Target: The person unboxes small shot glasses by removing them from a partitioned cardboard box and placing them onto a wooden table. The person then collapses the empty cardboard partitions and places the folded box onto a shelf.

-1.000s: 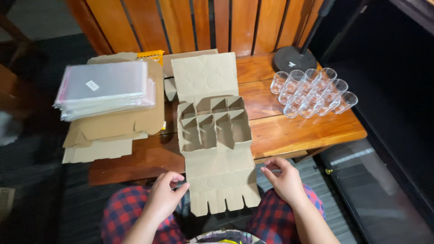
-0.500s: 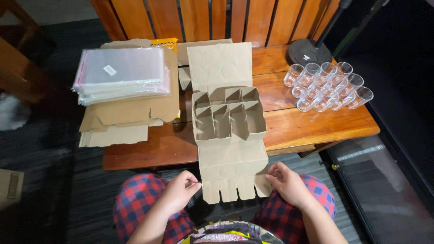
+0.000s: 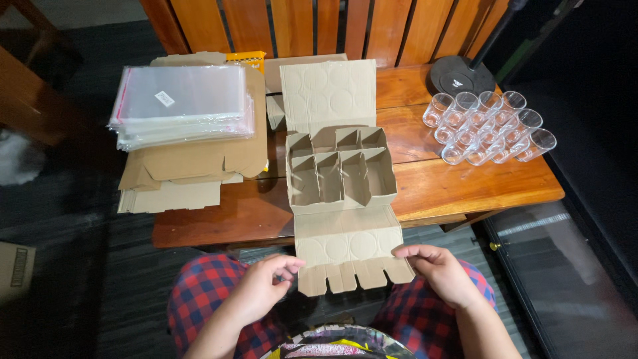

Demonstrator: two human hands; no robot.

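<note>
On the wooden table (image 3: 465,189) a cardboard box (image 3: 340,174) lies open, left hand (image 3: 256,292) and right hand (image 3: 438,274) fingers pinching its tabbed front flap (image 3: 349,256), seemingly mid-fold, with tabs needing tucking.

A brown cardboard box (image 3: 342,193) is lying open and flat ahead of both hands, its divided tray of small compartments sitting on the table beyond the fingertips. Its back lid is lying flat farther away. Its near flap, stamped with round impressions and ending in cut tabs, is hanging off the edge, pinched between the two hands.
</note>
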